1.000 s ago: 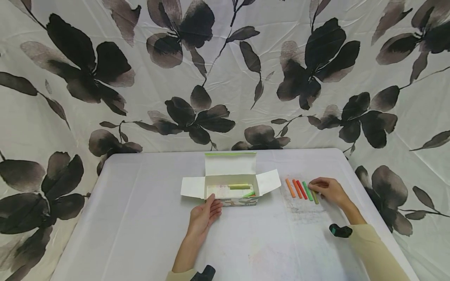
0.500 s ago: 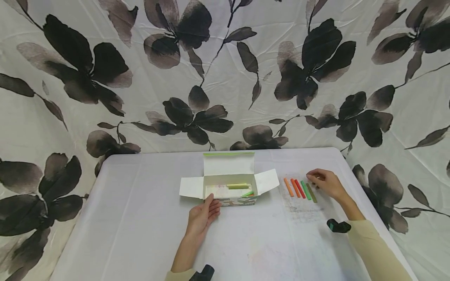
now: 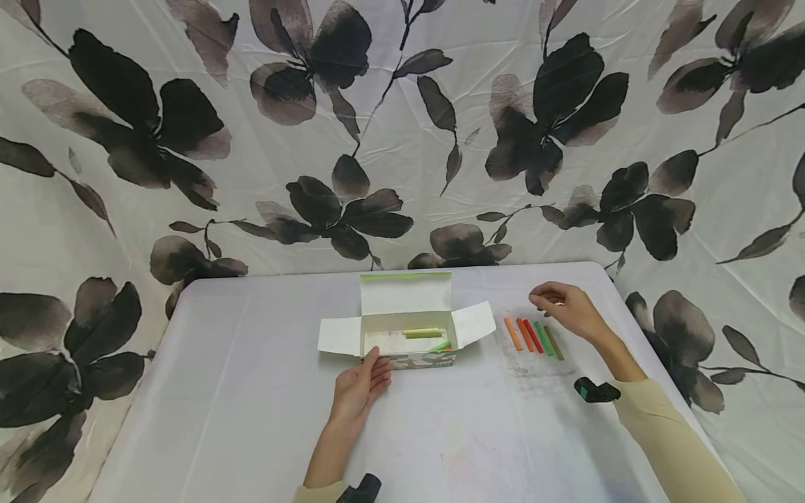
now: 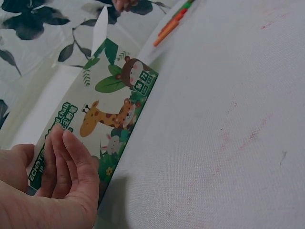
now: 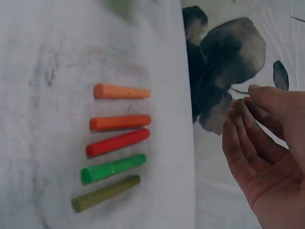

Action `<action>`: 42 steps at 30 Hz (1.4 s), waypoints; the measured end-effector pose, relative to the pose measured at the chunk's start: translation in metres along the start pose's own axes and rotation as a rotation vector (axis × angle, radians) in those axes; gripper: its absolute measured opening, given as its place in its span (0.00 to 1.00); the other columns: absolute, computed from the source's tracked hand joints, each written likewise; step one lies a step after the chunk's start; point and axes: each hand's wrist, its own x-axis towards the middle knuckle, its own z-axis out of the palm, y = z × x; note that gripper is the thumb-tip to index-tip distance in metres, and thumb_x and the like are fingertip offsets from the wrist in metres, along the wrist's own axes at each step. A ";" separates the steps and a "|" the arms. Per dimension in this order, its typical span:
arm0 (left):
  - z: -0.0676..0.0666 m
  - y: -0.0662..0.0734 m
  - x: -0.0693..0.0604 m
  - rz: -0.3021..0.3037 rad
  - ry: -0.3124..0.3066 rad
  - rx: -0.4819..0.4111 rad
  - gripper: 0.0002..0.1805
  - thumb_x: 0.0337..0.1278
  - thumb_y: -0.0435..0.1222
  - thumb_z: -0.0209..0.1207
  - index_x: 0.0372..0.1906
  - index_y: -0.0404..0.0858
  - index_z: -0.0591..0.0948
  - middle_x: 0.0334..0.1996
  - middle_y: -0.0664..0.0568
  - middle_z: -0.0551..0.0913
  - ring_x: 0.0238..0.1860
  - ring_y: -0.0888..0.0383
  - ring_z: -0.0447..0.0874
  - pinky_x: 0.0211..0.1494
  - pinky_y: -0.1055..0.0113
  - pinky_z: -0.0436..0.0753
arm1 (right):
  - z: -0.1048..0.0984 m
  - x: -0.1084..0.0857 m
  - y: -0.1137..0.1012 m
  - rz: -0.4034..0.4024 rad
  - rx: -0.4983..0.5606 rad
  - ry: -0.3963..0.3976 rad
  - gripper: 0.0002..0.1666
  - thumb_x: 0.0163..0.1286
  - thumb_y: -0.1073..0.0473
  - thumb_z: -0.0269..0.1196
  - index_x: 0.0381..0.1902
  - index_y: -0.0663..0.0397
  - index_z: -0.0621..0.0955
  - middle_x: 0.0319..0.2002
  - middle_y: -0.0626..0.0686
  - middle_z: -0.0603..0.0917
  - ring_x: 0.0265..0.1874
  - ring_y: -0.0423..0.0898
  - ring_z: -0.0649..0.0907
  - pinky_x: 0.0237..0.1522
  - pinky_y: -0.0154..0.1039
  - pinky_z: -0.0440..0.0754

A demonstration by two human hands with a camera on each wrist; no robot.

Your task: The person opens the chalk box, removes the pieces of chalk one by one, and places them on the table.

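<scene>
Open white printed cardboard box (image 3: pixel 428 361) stands near the far edge of the white table (image 3: pixel 251 391), left hand (image 3: pixel 360 388) gripping its near wall. Right hand (image 3: pixel 569 308), fingers released, hovers beyond five slender orange, red, green and olive chalk sticks (image 3: pixel 533 336).

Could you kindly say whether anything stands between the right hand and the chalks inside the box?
The right flap of the box lies between the right hand and those chalks; nothing visible covers the open top.

Dark-flowered white backdrop (image 3: pixel 409 140); pale cloth-covered table (image 3: pixel 453 412)
</scene>
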 end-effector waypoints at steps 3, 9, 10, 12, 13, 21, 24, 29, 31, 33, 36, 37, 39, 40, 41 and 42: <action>0.000 -0.001 0.001 0.001 0.000 0.006 0.27 0.72 0.49 0.63 0.50 0.24 0.81 0.38 0.48 0.88 0.42 0.58 0.88 0.46 0.72 0.87 | 0.002 0.004 -0.010 -0.023 -0.005 -0.005 0.13 0.77 0.59 0.63 0.50 0.65 0.83 0.42 0.63 0.86 0.41 0.61 0.86 0.40 0.45 0.89; 0.000 -0.002 0.002 0.005 -0.009 0.018 0.29 0.72 0.49 0.62 0.52 0.23 0.79 0.40 0.46 0.87 0.43 0.58 0.88 0.47 0.72 0.87 | 0.007 0.013 -0.031 -0.026 -0.006 -0.023 0.13 0.77 0.58 0.64 0.50 0.64 0.84 0.42 0.62 0.86 0.39 0.56 0.85 0.39 0.40 0.88; 0.000 -0.002 0.002 0.007 -0.007 0.018 0.28 0.72 0.49 0.62 0.52 0.23 0.79 0.40 0.46 0.87 0.42 0.58 0.88 0.47 0.72 0.87 | 0.008 0.014 -0.034 -0.027 -0.004 -0.028 0.13 0.77 0.58 0.64 0.49 0.64 0.84 0.42 0.61 0.87 0.39 0.54 0.85 0.39 0.40 0.88; 0.000 -0.001 0.002 0.007 0.000 0.018 0.28 0.72 0.49 0.62 0.51 0.23 0.80 0.40 0.46 0.87 0.42 0.59 0.88 0.47 0.71 0.88 | 0.010 0.018 -0.040 -0.033 0.002 -0.036 0.14 0.77 0.57 0.64 0.50 0.64 0.84 0.42 0.60 0.87 0.40 0.54 0.86 0.38 0.39 0.88; 0.000 -0.001 0.002 0.007 0.001 0.016 0.28 0.72 0.49 0.62 0.51 0.23 0.79 0.39 0.46 0.88 0.41 0.58 0.88 0.47 0.71 0.88 | 0.012 0.020 -0.044 -0.040 0.005 -0.041 0.14 0.76 0.57 0.64 0.50 0.64 0.84 0.42 0.59 0.87 0.40 0.54 0.86 0.38 0.37 0.87; -0.001 -0.001 0.001 -0.001 0.005 0.015 0.27 0.72 0.49 0.62 0.51 0.24 0.80 0.39 0.47 0.88 0.41 0.59 0.88 0.47 0.72 0.87 | 0.031 0.032 -0.068 -0.105 0.035 -0.071 0.12 0.75 0.58 0.66 0.49 0.61 0.85 0.43 0.55 0.87 0.42 0.49 0.85 0.42 0.36 0.87; -0.001 0.000 0.001 0.000 -0.001 0.019 0.28 0.72 0.49 0.62 0.52 0.24 0.79 0.39 0.47 0.88 0.42 0.59 0.88 0.47 0.72 0.87 | 0.040 0.034 -0.077 -0.130 0.043 -0.094 0.11 0.74 0.58 0.67 0.48 0.60 0.86 0.42 0.54 0.88 0.42 0.48 0.85 0.43 0.37 0.87; -0.001 -0.001 0.002 0.000 -0.002 0.020 0.28 0.72 0.49 0.62 0.52 0.23 0.79 0.39 0.47 0.88 0.41 0.59 0.88 0.47 0.72 0.88 | 0.058 0.038 -0.089 -0.187 0.075 -0.144 0.11 0.73 0.61 0.67 0.48 0.63 0.85 0.41 0.53 0.88 0.41 0.48 0.86 0.41 0.37 0.88; -0.001 -0.001 0.002 -0.001 0.000 0.021 0.28 0.72 0.49 0.62 0.52 0.24 0.79 0.39 0.47 0.88 0.41 0.59 0.88 0.47 0.72 0.88 | 0.066 0.040 -0.092 -0.207 0.085 -0.158 0.10 0.73 0.62 0.67 0.48 0.64 0.85 0.41 0.53 0.88 0.41 0.47 0.86 0.42 0.37 0.88; -0.001 0.000 0.002 -0.003 0.003 0.021 0.28 0.72 0.49 0.62 0.52 0.24 0.79 0.39 0.47 0.88 0.41 0.59 0.88 0.47 0.72 0.88 | 0.074 0.041 -0.096 -0.225 0.094 -0.170 0.10 0.72 0.63 0.67 0.47 0.64 0.85 0.41 0.53 0.88 0.41 0.48 0.87 0.43 0.38 0.88; -0.001 0.000 0.001 -0.006 0.004 0.017 0.29 0.71 0.50 0.63 0.52 0.24 0.80 0.40 0.46 0.88 0.41 0.59 0.88 0.47 0.71 0.88 | 0.085 0.043 -0.099 -0.246 0.100 -0.192 0.09 0.72 0.64 0.68 0.47 0.64 0.85 0.40 0.53 0.88 0.41 0.48 0.87 0.44 0.39 0.88; -0.001 0.000 0.001 -0.006 0.005 0.016 0.29 0.71 0.50 0.63 0.52 0.24 0.80 0.40 0.46 0.88 0.41 0.59 0.88 0.47 0.71 0.88 | 0.089 0.044 -0.100 -0.254 0.099 -0.202 0.10 0.72 0.64 0.68 0.47 0.64 0.85 0.40 0.53 0.88 0.41 0.47 0.87 0.44 0.39 0.88; -0.001 0.000 0.001 -0.006 0.006 0.013 0.28 0.71 0.50 0.63 0.52 0.24 0.80 0.40 0.46 0.88 0.41 0.59 0.88 0.48 0.71 0.88 | 0.096 0.045 -0.101 -0.266 0.098 -0.225 0.09 0.71 0.64 0.68 0.46 0.65 0.85 0.40 0.53 0.88 0.41 0.47 0.87 0.45 0.39 0.88; -0.001 0.000 0.001 -0.006 0.008 0.011 0.28 0.71 0.49 0.63 0.51 0.24 0.80 0.40 0.46 0.88 0.41 0.59 0.88 0.47 0.71 0.88 | 0.100 0.045 -0.102 -0.270 0.094 -0.236 0.09 0.71 0.64 0.68 0.46 0.65 0.85 0.40 0.53 0.88 0.41 0.47 0.87 0.46 0.39 0.88; 0.000 0.000 0.001 -0.007 0.009 0.009 0.28 0.71 0.49 0.63 0.51 0.24 0.80 0.40 0.46 0.88 0.41 0.60 0.88 0.47 0.71 0.88 | 0.103 0.046 -0.102 -0.274 0.093 -0.246 0.09 0.71 0.65 0.68 0.46 0.64 0.85 0.40 0.53 0.88 0.41 0.46 0.86 0.46 0.38 0.88; 0.000 0.001 0.001 -0.008 0.010 0.009 0.28 0.71 0.49 0.63 0.51 0.24 0.80 0.40 0.46 0.88 0.41 0.60 0.88 0.48 0.71 0.88 | 0.106 0.046 -0.103 -0.275 0.093 -0.255 0.09 0.71 0.66 0.68 0.46 0.64 0.85 0.40 0.53 0.88 0.41 0.47 0.86 0.46 0.38 0.88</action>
